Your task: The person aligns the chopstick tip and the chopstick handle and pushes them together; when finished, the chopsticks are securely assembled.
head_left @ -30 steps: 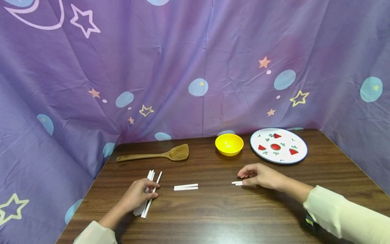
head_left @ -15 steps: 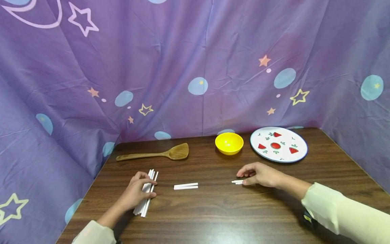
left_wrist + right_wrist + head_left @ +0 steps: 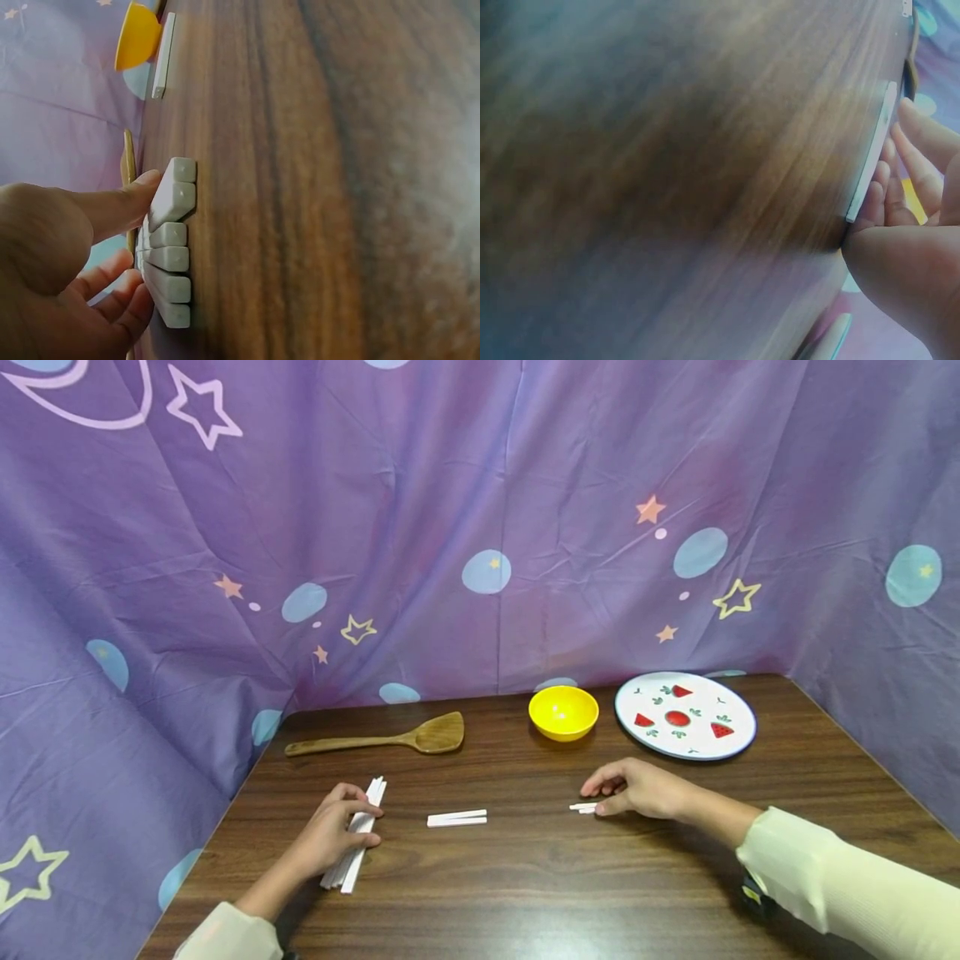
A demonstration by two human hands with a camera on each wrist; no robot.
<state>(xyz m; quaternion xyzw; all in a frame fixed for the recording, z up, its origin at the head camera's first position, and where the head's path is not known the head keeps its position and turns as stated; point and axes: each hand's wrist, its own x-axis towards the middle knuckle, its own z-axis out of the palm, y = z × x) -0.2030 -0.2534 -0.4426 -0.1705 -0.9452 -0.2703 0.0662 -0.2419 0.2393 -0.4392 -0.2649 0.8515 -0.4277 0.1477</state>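
White sticks, head view: bundle of white sticks (image 3: 355,839) lies on the wooden table (image 3: 540,877), long axis running from about 7 o'clock near the person up to 1 o'clock.
Left hand, head view: left hand (image 3: 330,835) sits on the 9 o'clock side of the bundle, thumb and fingers curled round its middle, gripping it.
Loose pair, head view: pair of short sticks (image 3: 457,818) lies flat at 3 o'clock from the bundle, between the hands and nearer the left one, long axis 9 to 3 o'clock.
Right hand, head view: right hand (image 3: 637,789) rests on the table, fingers bent over short white sticks (image 3: 583,808) that poke out at its 9 o'clock side.
Left wrist view: bundle's square ends (image 3: 171,247) stack in a column, the thumb (image 3: 124,202) pressing from 9 o'clock and the fingers below; the loose pair (image 3: 163,56) is at 12 o'clock.
Right wrist view: one stick (image 3: 871,154) runs 12 to 6 o'clock against the fingertips (image 3: 889,191), which pinch it at the table's surface.
Background, head view: wooden spatula (image 3: 382,741), yellow bowl (image 3: 563,712) and watermelon plate (image 3: 738,733) sit well apart at 12 o'clock.
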